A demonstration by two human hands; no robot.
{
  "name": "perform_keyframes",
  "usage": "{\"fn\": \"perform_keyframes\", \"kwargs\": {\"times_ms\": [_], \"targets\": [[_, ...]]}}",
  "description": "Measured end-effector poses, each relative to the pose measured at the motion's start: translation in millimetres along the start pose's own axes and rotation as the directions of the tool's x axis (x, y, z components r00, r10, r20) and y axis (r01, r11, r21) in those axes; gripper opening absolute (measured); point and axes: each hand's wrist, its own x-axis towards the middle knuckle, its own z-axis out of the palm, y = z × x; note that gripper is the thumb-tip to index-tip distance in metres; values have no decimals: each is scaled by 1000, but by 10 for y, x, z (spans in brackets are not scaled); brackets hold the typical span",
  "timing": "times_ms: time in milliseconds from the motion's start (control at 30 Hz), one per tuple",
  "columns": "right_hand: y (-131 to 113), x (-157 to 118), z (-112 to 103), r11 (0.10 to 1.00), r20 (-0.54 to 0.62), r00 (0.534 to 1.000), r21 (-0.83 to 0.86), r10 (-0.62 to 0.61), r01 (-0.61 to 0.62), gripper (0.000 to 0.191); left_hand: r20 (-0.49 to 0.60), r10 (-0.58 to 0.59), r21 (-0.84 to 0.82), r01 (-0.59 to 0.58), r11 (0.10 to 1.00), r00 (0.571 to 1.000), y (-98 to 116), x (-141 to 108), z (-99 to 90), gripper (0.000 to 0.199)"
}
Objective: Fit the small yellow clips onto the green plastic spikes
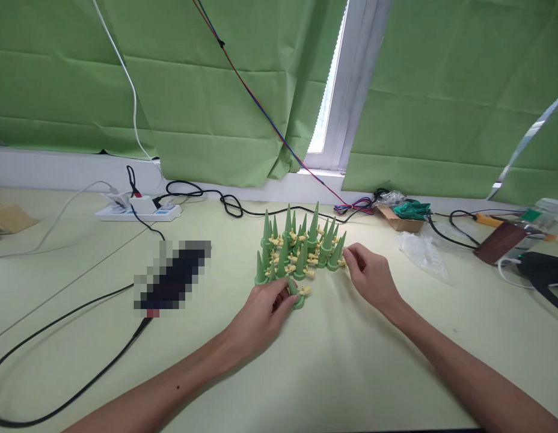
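Note:
Several green cones with round bases and small yellow pieces stand in a cluster (312,237) on the pale table (342,373). At the cluster's near edge, my left hand (267,307) pinches one green cone (294,288) between thumb and fingertips; a yellow piece sticks out from its right side. My right hand (371,273) is at the right edge of the cluster, its thumb and index finger closed by the yellow piece (342,263) of the rightmost cone (337,254). The fingers partly hide what they touch there.
A white power strip (139,210) and black cables lie at the back left, near a pixelated dark object (175,279). Back right are a cardboard box (400,219), clear plastic wrap (423,255), a bottle of dark red liquid (502,240) and a black item (543,270).

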Motion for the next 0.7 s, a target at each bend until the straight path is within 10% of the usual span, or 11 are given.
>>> {"fn": "perform_keyframes", "kwargs": {"times_ms": [700], "targets": [[357, 111, -30, 935, 199, 965, -342, 171, -95, 13, 62, -27, 110, 20, 994, 998, 7, -4, -8, 29]]}}
